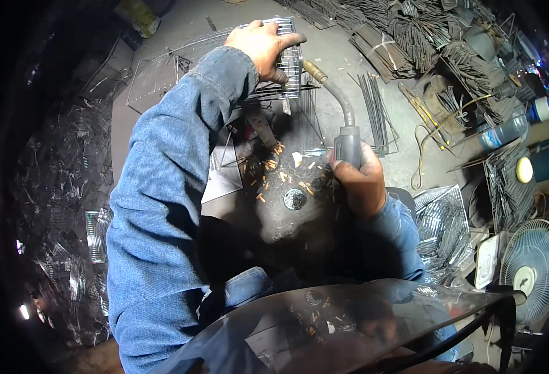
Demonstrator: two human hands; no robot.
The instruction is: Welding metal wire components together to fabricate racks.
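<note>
A wire basket (pixel 291 59) of thin metal rods lies at the upper middle of the work surface. My left hand (pixel 263 48) grips its right end, with the thumb over the top and a fingertip on the lower side. In my right hand (pixel 363 181) is a welding torch (pixel 348 148), held by its dark handle. The torch's curved neck rises up and left, and its brass-coloured nozzle (pixel 314 71) points at the basket's right end. The nozzle is close beside the rods; whether it touches them I cannot tell. No arc shows.
Cigarette butts (pixel 280 177) and a small round metal piece (pixel 295 199) lie below the basket. Loose rods (pixel 374 109) lie right of the torch, near bundled wire parts (pixel 417 37). At right are a bottle (pixel 505 132) and a fan (pixel 531 271). A transparent visor (pixel 349 318) crosses the bottom.
</note>
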